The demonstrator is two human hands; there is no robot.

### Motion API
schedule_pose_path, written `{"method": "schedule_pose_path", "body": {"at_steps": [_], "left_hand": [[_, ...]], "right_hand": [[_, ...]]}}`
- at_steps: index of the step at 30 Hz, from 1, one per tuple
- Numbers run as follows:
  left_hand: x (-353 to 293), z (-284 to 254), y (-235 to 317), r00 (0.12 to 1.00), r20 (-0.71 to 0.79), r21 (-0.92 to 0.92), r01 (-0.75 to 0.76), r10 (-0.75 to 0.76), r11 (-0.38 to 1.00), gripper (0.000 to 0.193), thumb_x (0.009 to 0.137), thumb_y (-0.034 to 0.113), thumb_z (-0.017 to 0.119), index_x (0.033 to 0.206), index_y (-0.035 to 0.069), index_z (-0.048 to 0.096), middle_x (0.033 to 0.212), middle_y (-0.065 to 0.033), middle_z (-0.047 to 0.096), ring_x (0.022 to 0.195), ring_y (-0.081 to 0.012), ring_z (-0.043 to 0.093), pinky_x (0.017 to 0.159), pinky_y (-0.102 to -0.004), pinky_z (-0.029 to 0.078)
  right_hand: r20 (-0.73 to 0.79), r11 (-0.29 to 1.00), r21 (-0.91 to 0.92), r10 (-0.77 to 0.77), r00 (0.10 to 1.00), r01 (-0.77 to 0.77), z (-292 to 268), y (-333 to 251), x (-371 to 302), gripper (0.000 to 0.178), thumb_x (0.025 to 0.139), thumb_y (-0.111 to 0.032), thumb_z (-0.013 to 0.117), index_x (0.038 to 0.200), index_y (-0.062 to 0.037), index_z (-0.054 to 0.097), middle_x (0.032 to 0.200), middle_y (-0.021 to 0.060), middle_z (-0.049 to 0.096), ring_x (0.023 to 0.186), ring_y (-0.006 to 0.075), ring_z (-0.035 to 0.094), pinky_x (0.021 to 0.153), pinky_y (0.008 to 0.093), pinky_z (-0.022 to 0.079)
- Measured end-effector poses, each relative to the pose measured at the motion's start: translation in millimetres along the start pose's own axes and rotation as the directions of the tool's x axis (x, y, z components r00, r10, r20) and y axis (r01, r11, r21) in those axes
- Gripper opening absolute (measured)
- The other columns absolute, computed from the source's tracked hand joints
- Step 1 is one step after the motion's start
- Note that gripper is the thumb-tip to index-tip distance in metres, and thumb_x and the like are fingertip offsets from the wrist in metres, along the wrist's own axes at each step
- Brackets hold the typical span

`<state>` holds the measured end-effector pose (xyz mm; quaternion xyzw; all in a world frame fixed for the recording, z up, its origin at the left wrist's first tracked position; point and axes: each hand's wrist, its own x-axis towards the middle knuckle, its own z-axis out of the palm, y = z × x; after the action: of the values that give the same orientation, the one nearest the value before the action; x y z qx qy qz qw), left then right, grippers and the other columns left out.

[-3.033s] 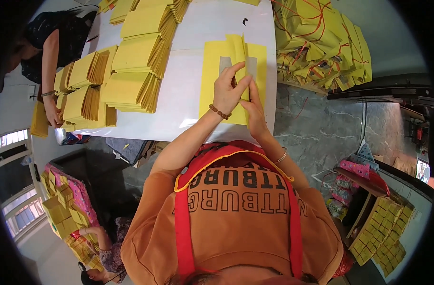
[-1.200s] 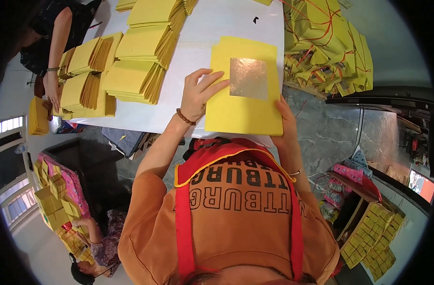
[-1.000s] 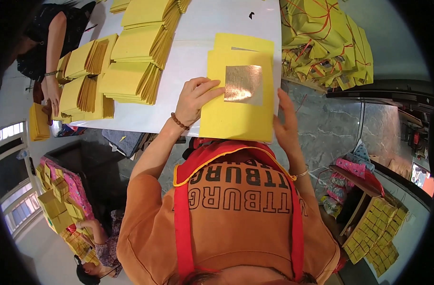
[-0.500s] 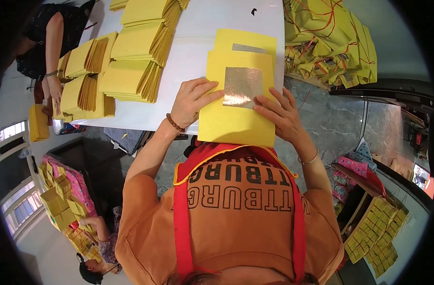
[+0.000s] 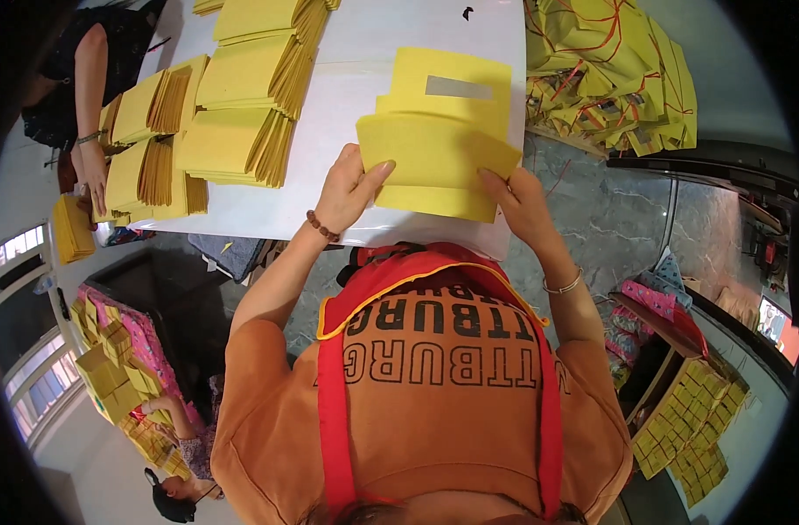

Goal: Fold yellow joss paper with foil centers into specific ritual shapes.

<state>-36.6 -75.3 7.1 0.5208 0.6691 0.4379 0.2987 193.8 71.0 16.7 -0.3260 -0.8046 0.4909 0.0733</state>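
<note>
Left hand (image 5: 345,192) and right hand (image 5: 522,210) are each pinching a side of this yellow sheet (image 5: 439,153), thumbs on top, right over more yellow sheets (image 5: 447,66) on the counter's (image 5: 338,101) near right. Folded yellow stacks (image 5: 229,142) sit well left, fwiw.

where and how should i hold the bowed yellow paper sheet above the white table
Probably take the bowed yellow paper sheet by its left and right edges, one grip from each side, as the left grip and right grip do. Thin, wide and bowed, it would likely sag if held from one side.
</note>
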Motion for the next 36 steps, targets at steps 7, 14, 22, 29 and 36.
{"method": "schedule_pose_path", "body": {"at_steps": [7,14,22,29,36], "left_hand": [[6,28,-7,0.933,-0.263,-0.155,0.211,-0.247,0.965,0.026,0.087,0.026,0.056,0.089,-0.001,0.056,0.067,-0.0107,0.056,0.055,-0.0172,0.051,0.052,-0.0298,0.040],[19,27,-26,0.928,-0.184,-0.228,0.280,-0.323,0.933,0.025,0.086,0.024,0.059,0.084,0.000,0.055,0.061,-0.0066,0.058,0.050,-0.0110,0.050,0.046,-0.0273,0.039],[28,25,-17,0.867,-0.120,-0.461,0.383,-0.484,0.800,0.022,0.086,0.021,0.061,0.087,0.000,0.055,0.064,-0.0033,0.061,0.051,-0.0043,0.051,0.044,-0.0216,0.038],[32,24,-16,0.861,-0.108,-0.400,0.420,-0.497,0.815,0.024,0.085,0.022,0.062,0.091,0.001,0.053,0.062,-0.0042,0.061,0.046,-0.0052,0.049,0.040,-0.0224,0.035],[34,12,10,0.887,-0.285,-0.203,0.315,-0.364,0.927,0.031,0.083,0.021,0.063,0.105,0.003,0.052,0.071,-0.0060,0.062,0.057,-0.0100,0.053,0.049,-0.0258,0.038]], "right_hand": [[-0.386,0.896,0.429,0.071,0.920,0.111,25,-12,4,0.034,0.087,-0.016,0.058,0.118,-0.0029,0.051,0.077,0.0068,0.061,0.066,0.0079,0.055,0.057,0.0227,0.041],[-0.353,0.877,0.476,0.120,0.928,0.068,30,1,11,0.035,0.084,-0.009,0.061,0.117,-0.0008,0.052,0.081,0.0004,0.058,0.068,0.0049,0.048,0.060,0.0198,0.041],[-0.385,0.890,0.456,0.211,0.898,-0.014,31,-5,19,0.031,0.085,-0.011,0.060,0.114,0.0000,0.056,0.080,-0.0004,0.057,0.069,0.0048,0.048,0.062,0.0194,0.041],[-0.445,0.917,0.397,0.235,0.864,-0.044,36,-2,21,0.030,0.082,-0.009,0.061,0.111,-0.0009,0.059,0.071,-0.0018,0.055,0.063,0.0041,0.045,0.056,0.0200,0.039],[-0.446,0.913,0.403,0.260,0.856,-0.068,36,-3,20,0.030,0.082,-0.009,0.061,0.111,-0.0010,0.059,0.069,-0.0028,0.053,0.060,0.0038,0.043,0.053,0.0196,0.037]]}}
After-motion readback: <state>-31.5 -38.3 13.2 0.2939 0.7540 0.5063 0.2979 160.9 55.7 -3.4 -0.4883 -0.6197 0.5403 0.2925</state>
